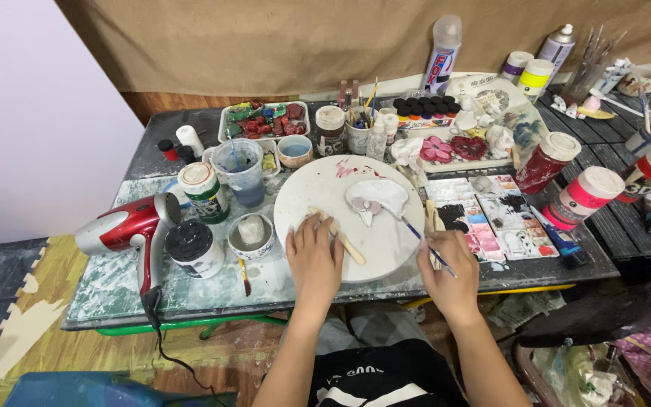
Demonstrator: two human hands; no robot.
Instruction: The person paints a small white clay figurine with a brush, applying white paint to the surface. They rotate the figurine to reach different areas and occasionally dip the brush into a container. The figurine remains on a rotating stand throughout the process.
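The person is sitting at a paint-smeared table (pixel 107 290) and working over a round white board (pixel 386 241). The left hand (pixel 314 256) is lying flat, fingers spread and closed on nothing, pressing on the board's near left edge; a wooden stick (pixel 344 240) is resting on the board just beside and partly under those fingers. The right hand (pixel 446 267) is pinching a thin paintbrush (pixel 416 232) with a blue handle, its fingers closed around the shaft. The brush is slanting up and left, with its tip meeting the lower right edge of a white mask-like piece (pixel 377 197) lying near the board's centre. Pink smears are showing on the board above that piece.

To the right of the board, a paint palette (pixel 491 215) with many colour wells is lying flat. To the left, a red hair dryer (pixel 126 230) is resting on the table, near a black-lidded jar (pixel 192 247) and a small cup (pixel 251 235). A cup of bluish water (pixel 240 170) is standing behind them.
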